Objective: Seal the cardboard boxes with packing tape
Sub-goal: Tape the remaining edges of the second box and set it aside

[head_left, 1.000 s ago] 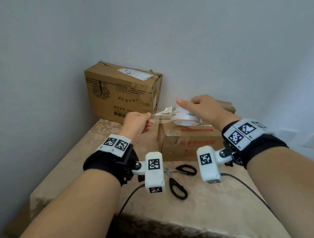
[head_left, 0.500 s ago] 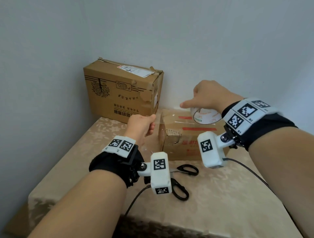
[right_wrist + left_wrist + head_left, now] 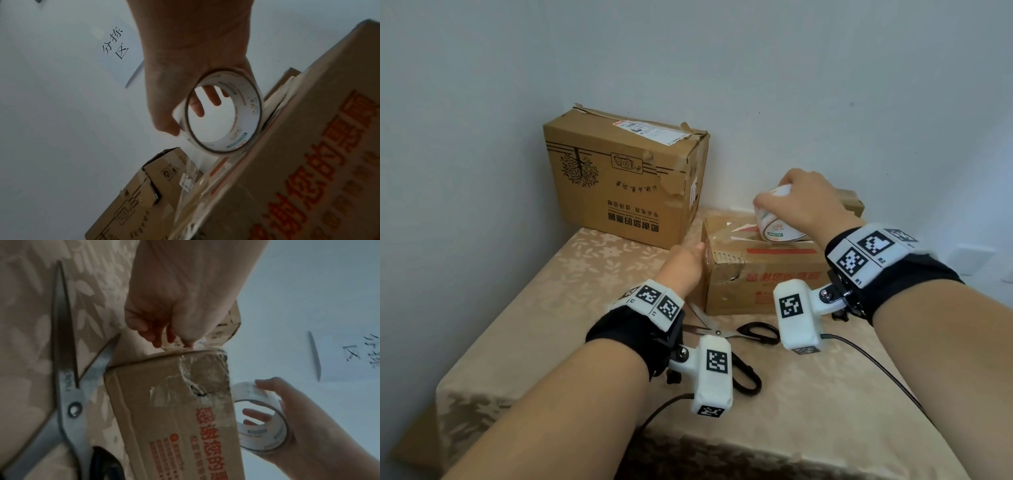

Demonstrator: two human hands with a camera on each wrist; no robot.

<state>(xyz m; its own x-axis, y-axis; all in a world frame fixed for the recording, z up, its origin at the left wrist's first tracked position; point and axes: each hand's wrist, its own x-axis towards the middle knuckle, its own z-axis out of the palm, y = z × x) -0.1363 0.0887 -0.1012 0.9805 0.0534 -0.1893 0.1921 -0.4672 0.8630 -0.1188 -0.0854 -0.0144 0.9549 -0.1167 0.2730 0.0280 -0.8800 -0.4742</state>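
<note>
A small cardboard box with red lettering lies on the table. My right hand grips a roll of clear packing tape on edge on the box's top; the fingers reach through the roll. A clear strip of tape runs from the roll leftward over the top. My left hand is at the box's left end, where its thumb and fingers pinch the tape's end at the upper edge of the box. A larger box stands behind on the left.
Black-handled scissors lie open on the beige patterned tablecloth just in front of the small box; their blades are near my left wrist. Walls close in behind and to the left. Cables trail off the table's front edge.
Both hands came down from mid-air to the small box. The right hand carried the roll rightward onto the box's top, and the left hand brought the tape's end down to the box's left end.
</note>
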